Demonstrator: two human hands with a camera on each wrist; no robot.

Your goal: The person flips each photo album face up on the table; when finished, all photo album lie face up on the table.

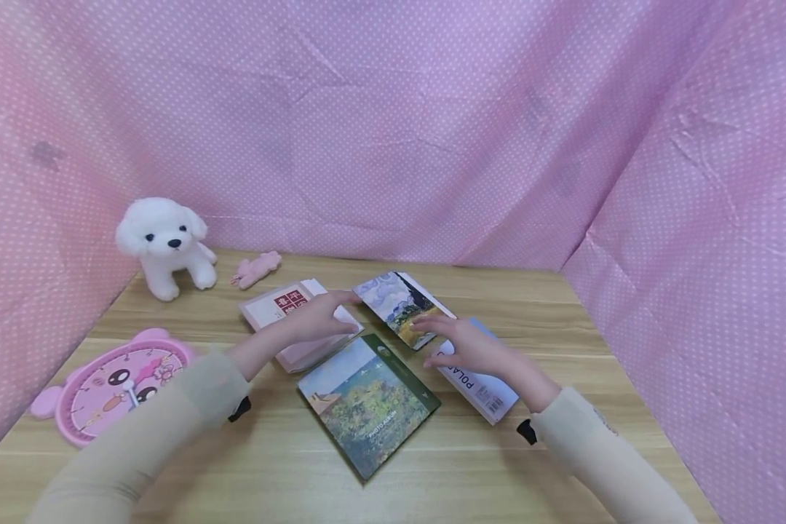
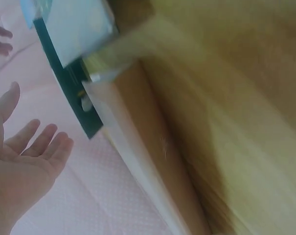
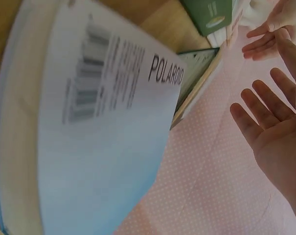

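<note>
Over the white book with red characters (image 1: 270,308) my left hand (image 1: 311,320) stretches out, its fingertips near the corner of a book with a painted cloudy-sky cover (image 1: 389,298). Its fingers are spread and hold nothing. My right hand (image 1: 474,348) extends above the pale blue-and-white "POLAROID" book (image 1: 491,397), fingers overlapping the painted-cover book in the head view. In the right wrist view its fingers are loosely extended, beside the Polaroid book (image 3: 108,152). Nearest the body, between the two arms, lies a photo album (image 1: 373,418) with a green spine and garden picture.
A pink bear-shaped clock (image 1: 98,397) lies at the left, partly covered by the left sleeve. A white plush dog (image 1: 164,244) stands at the back left, with a small pink plush item (image 1: 258,269) beside it. Pink dotted cloth (image 1: 393,145) encloses the wooden table (image 1: 563,451).
</note>
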